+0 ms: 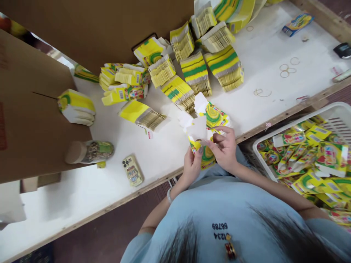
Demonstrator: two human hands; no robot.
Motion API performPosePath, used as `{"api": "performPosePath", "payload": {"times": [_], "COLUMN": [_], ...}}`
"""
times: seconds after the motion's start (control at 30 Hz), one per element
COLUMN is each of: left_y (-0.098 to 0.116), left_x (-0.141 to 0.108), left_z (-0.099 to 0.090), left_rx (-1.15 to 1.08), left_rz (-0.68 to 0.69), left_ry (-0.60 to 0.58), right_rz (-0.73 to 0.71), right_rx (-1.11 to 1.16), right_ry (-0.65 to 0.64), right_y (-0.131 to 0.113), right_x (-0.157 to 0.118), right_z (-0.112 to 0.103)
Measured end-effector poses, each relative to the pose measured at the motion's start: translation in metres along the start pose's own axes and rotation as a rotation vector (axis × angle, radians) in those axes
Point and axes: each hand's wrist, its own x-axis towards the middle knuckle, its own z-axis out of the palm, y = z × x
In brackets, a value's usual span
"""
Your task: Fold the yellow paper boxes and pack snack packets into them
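Close to my body at the table's front edge, my left hand (192, 162) is closed around a small yellow and green printed carton (207, 157) with white flaps standing up. On its right side, my right hand (224, 148) pinches near the carton's upper edge, thumb and forefinger together. Just beyond my fingers lie more printed cartons (216, 116) with white flaps, partly covered by my hands. Stacks of flat yellow cartons (195, 71) spread across the table behind them. One fanned stack (144, 114) rests to the left.
A white plastic basket (256, 148) full of cartons stands at the right. On the white table (109, 197) are a phone (132, 170), a jar (98, 151), rubber bands (285, 70) and a blue box (297, 24). Brown cardboard (38, 109) rises at the left and back.
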Motion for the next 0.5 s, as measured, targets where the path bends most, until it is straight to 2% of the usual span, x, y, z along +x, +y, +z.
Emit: {"api": "performPosePath", "payload": {"times": [0.07, 0.13, 0.23, 0.3, 0.43, 0.5], "left_y": [-0.007, -0.016, -0.023, -0.021, -0.014, -0.013], "left_x": [-0.010, -0.020, -0.030, -0.031, -0.025, -0.022], "left_z": [-0.001, -0.005, -0.013, -0.016, -0.016, -0.017], "left_rx": [-0.057, -0.097, -0.117, -0.097, -0.055, -0.051], "left_rz": [0.006, 0.019, -0.026, -0.053, 0.026, 0.068], "left_ry": [0.008, -0.014, -0.136, -0.192, -0.124, -0.118], "right_rz": [-0.035, -0.007, 0.057, 0.023, -0.021, -0.050], "right_rx": [-0.022, -0.053, -0.075, -0.098, -0.133, -0.164], "right_ry": [-0.101, -0.244, -0.376, -0.382, -0.256, -0.256], "right_y": [0.002, 0.004, 0.004, 0.005, 0.010, 0.013], "right_x": [-0.005, -0.009, -0.015, -0.019, -0.027, -0.028], "right_z": [-0.011, -0.023, -0.036, -0.038, -0.037, -0.041]}}
